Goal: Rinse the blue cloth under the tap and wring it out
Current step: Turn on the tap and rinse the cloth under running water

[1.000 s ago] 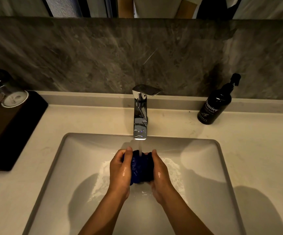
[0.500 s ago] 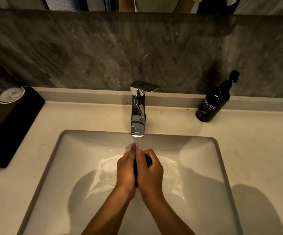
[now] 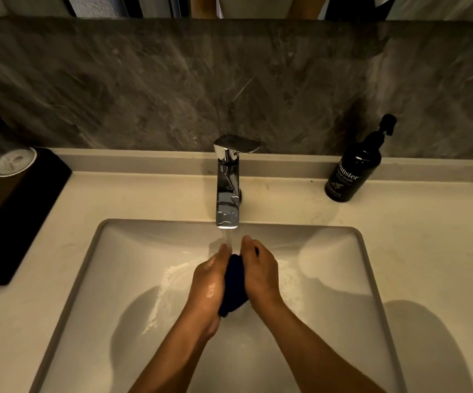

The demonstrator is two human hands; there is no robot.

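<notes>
The blue cloth [image 3: 234, 282] is bunched into a dark wad between my palms, over the middle of the sink [image 3: 93, 251]. My left hand [image 3: 208, 287] presses it from the left and my right hand [image 3: 259, 275] from the right, fingers pointing up toward the spout. Water runs from the chrome tap [image 3: 227, 188] in a thin stream onto the top of the cloth and my fingertips. Most of the cloth is hidden between the hands; its lower end sticks out below them.
A black hand-wash pump bottle [image 3: 354, 168] stands on the counter at the back right. A black tray [image 3: 17, 211] with upturned glasses [image 3: 8, 157] sits at the left. Foamy water spreads over the sink floor around my hands. A grey stone wall rises behind the tap.
My hands pressed together on the cloth, then parted a little. More of the cloth shows between them now, hanging lower. The water keeps running.
</notes>
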